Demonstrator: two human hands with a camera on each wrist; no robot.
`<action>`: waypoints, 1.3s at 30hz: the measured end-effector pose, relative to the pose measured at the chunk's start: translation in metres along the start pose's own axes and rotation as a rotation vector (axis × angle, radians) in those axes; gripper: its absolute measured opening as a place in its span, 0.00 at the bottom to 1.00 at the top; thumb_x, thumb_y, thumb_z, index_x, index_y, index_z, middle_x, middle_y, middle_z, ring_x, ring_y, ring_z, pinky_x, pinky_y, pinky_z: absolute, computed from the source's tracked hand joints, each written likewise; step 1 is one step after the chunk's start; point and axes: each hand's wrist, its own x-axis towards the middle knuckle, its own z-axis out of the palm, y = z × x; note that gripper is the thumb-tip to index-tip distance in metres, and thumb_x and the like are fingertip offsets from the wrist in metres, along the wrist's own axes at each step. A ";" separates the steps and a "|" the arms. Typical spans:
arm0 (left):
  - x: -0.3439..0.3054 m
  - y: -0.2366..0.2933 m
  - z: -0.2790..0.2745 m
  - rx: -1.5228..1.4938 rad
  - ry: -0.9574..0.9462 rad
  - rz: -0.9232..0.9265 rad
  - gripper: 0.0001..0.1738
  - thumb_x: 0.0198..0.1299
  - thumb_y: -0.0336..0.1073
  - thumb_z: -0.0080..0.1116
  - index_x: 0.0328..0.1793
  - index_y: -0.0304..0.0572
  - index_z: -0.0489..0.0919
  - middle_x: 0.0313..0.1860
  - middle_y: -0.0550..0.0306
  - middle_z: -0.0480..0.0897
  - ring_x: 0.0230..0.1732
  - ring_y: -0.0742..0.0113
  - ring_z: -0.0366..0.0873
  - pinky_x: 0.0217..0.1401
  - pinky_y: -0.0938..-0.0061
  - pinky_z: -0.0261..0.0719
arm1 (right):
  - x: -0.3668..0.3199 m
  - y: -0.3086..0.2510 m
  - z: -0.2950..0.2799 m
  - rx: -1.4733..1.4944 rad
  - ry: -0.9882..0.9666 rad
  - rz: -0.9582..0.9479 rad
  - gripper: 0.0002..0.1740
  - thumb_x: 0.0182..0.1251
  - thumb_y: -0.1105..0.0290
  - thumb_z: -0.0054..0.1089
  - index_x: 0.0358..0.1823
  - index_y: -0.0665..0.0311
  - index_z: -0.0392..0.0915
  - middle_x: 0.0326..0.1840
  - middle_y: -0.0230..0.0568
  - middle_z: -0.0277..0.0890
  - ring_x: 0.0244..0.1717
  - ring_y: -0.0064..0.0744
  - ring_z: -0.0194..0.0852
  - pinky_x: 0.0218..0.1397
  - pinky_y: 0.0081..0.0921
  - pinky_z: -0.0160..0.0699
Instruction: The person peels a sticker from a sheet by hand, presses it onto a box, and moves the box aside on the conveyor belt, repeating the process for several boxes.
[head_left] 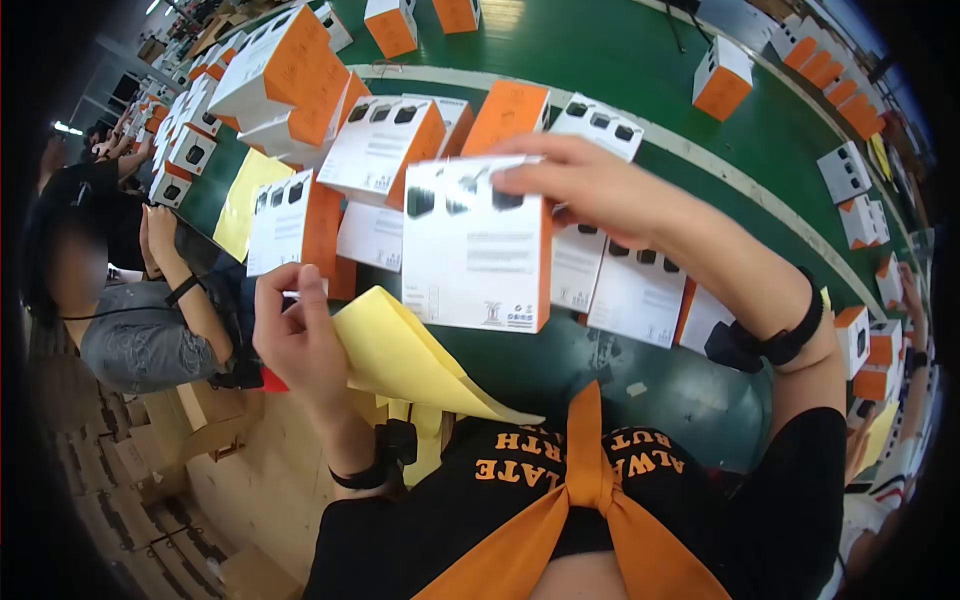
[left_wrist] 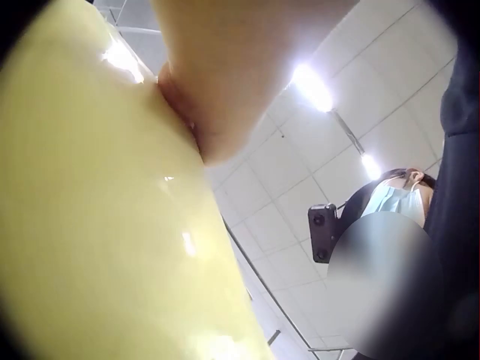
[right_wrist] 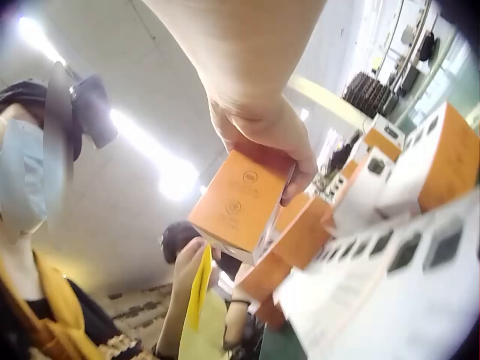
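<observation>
My right hand point(head_left: 590, 190) grips a white and orange cardboard box point(head_left: 475, 265) from its top edge, fingers over the upper front and the far side. The box's white face, printed with dark device pictures, is turned up toward me; in the right wrist view its orange side point(right_wrist: 244, 191) shows. Left of the box, my left hand point(head_left: 300, 335) has curled fingers, with the thumb and index finger close together and a small white bit between them. A glossy yellow sheet point(head_left: 400, 345) is held in that hand and bends toward my body; in the left wrist view the sheet point(left_wrist: 112, 202) fills the left side.
Similar boxes stand close behind and right of the held one, such as a white box point(head_left: 640, 295), with a taller stack point(head_left: 285, 80) at the far left. Another yellow sheet point(head_left: 250, 200) lies at the table's left edge. A seated person point(head_left: 150, 330) is at the left.
</observation>
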 end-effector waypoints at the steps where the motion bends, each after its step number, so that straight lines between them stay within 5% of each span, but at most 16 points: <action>1: -0.003 -0.001 -0.005 0.002 -0.008 -0.003 0.05 0.66 0.29 0.56 0.38 0.33 0.76 0.28 0.64 0.77 0.18 0.85 0.65 0.19 0.89 0.60 | 0.002 0.012 0.012 -0.021 -0.011 0.041 0.25 0.64 0.53 0.59 0.59 0.57 0.74 0.43 0.34 0.76 0.42 0.22 0.73 0.40 0.24 0.73; 3: -0.005 0.004 -0.013 -0.047 -0.081 0.137 0.07 0.66 0.29 0.56 0.35 0.32 0.77 0.26 0.65 0.76 0.18 0.85 0.64 0.19 0.88 0.59 | 0.008 0.024 0.024 -0.042 -0.013 0.022 0.25 0.64 0.53 0.60 0.56 0.62 0.75 0.41 0.41 0.77 0.41 0.26 0.74 0.40 0.24 0.73; 7: -0.022 0.028 0.007 0.004 -0.237 0.208 0.03 0.61 0.27 0.61 0.37 0.33 0.80 0.23 0.63 0.76 0.18 0.83 0.64 0.20 0.85 0.60 | 0.010 0.066 0.024 -0.698 0.591 -0.465 0.27 0.64 0.49 0.60 0.50 0.68 0.74 0.44 0.52 0.76 0.50 0.45 0.74 0.52 0.36 0.73; 10: -0.043 0.049 0.033 0.336 -0.672 0.680 0.21 0.54 0.34 0.67 0.55 0.51 0.79 0.49 0.56 0.80 0.20 0.65 0.75 0.20 0.75 0.71 | -0.074 0.065 -0.004 -1.340 0.814 -0.692 0.21 0.61 0.57 0.62 0.49 0.64 0.76 0.45 0.45 0.76 0.52 0.48 0.72 0.54 0.38 0.72; 12: -0.057 0.053 0.041 0.596 -0.743 0.820 0.29 0.55 0.36 0.63 0.65 0.64 0.73 0.62 0.52 0.75 0.23 0.56 0.81 0.23 0.68 0.79 | -0.144 0.082 -0.032 -1.513 1.145 -0.650 0.13 0.60 0.66 0.62 0.46 0.60 0.79 0.50 0.40 0.77 0.55 0.46 0.71 0.58 0.37 0.71; 15: -0.039 0.033 0.048 0.732 -0.725 0.922 0.27 0.54 0.26 0.54 0.61 0.60 0.75 0.67 0.55 0.73 0.19 0.62 0.79 0.20 0.73 0.76 | -0.212 0.152 -0.033 -1.543 1.047 -0.142 0.25 0.64 0.55 0.57 0.60 0.54 0.74 0.67 0.44 0.67 0.70 0.52 0.58 0.70 0.43 0.60; 17: -0.027 0.030 0.051 0.736 -0.707 0.969 0.25 0.54 0.27 0.55 0.60 0.57 0.76 0.68 0.55 0.72 0.23 0.62 0.81 0.22 0.73 0.77 | -0.217 0.184 -0.021 -1.176 0.963 -0.182 0.27 0.67 0.52 0.53 0.66 0.51 0.69 0.73 0.46 0.59 0.74 0.56 0.48 0.74 0.44 0.53; 19: -0.044 0.055 0.053 0.317 -0.822 0.926 0.24 0.56 0.33 0.59 0.62 0.57 0.75 0.67 0.52 0.72 0.27 0.60 0.82 0.26 0.71 0.79 | -0.224 0.180 -0.017 -1.166 0.949 -0.175 0.27 0.69 0.53 0.51 0.67 0.52 0.67 0.74 0.47 0.57 0.75 0.57 0.47 0.75 0.44 0.51; 21: -0.077 0.091 0.068 0.372 -1.040 0.918 0.29 0.57 0.44 0.63 0.66 0.56 0.72 0.67 0.51 0.72 0.39 0.52 0.84 0.39 0.63 0.82 | -0.227 0.177 -0.008 -1.216 0.918 -0.078 0.27 0.69 0.53 0.50 0.68 0.53 0.66 0.74 0.47 0.58 0.75 0.57 0.46 0.75 0.44 0.53; 25: -0.116 0.087 0.127 0.573 -0.962 1.158 0.26 0.61 0.41 0.58 0.66 0.55 0.71 0.64 0.52 0.75 0.27 0.54 0.82 0.28 0.68 0.79 | -0.223 0.180 -0.002 -1.179 0.977 -0.107 0.26 0.69 0.54 0.50 0.66 0.54 0.68 0.73 0.48 0.58 0.75 0.58 0.46 0.74 0.44 0.54; 29: -0.090 0.091 0.118 0.446 -1.078 1.131 0.20 0.63 0.36 0.56 0.62 0.51 0.75 0.57 0.53 0.80 0.29 0.57 0.82 0.30 0.70 0.78 | -0.232 0.171 0.005 -1.305 0.990 -0.168 0.25 0.70 0.54 0.49 0.64 0.57 0.69 0.70 0.49 0.62 0.73 0.57 0.49 0.71 0.44 0.58; 31: -0.083 0.121 0.121 -0.155 -0.765 0.992 0.16 0.58 0.32 0.57 0.54 0.49 0.78 0.50 0.53 0.81 0.22 0.60 0.81 0.28 0.68 0.78 | -0.247 0.134 0.017 -0.902 1.071 -0.421 0.25 0.70 0.55 0.49 0.63 0.61 0.69 0.64 0.48 0.68 0.67 0.48 0.61 0.66 0.39 0.65; 33: -0.084 0.147 0.127 -0.217 -0.701 1.012 0.14 0.59 0.32 0.58 0.51 0.48 0.79 0.44 0.54 0.81 0.21 0.61 0.80 0.27 0.70 0.77 | -0.254 0.096 0.051 0.039 0.766 -0.576 0.24 0.69 0.61 0.54 0.62 0.65 0.67 0.57 0.43 0.72 0.58 0.34 0.70 0.60 0.31 0.69; 35: -0.083 0.164 0.127 -0.291 -0.638 1.028 0.12 0.59 0.33 0.58 0.49 0.47 0.79 0.38 0.54 0.81 0.20 0.62 0.78 0.26 0.72 0.76 | -0.251 0.077 0.066 0.210 0.800 -0.545 0.20 0.62 0.74 0.63 0.53 0.70 0.68 0.46 0.38 0.77 0.48 0.24 0.77 0.53 0.23 0.73; 37: -0.082 0.175 0.116 -0.296 -1.134 0.543 0.11 0.61 0.27 0.54 0.50 0.36 0.79 0.38 0.56 0.83 0.34 0.71 0.81 0.39 0.80 0.75 | -0.254 0.075 0.059 0.115 0.930 -0.488 0.15 0.63 0.77 0.62 0.48 0.71 0.69 0.42 0.37 0.77 0.46 0.22 0.79 0.49 0.18 0.74; 39: -0.067 0.170 0.114 -0.309 -1.263 0.500 0.10 0.55 0.25 0.61 0.44 0.33 0.80 0.37 0.57 0.83 0.36 0.75 0.80 0.38 0.81 0.75 | -0.260 0.074 0.055 0.129 0.960 -0.476 0.13 0.63 0.78 0.61 0.47 0.71 0.70 0.42 0.37 0.77 0.46 0.21 0.78 0.47 0.17 0.74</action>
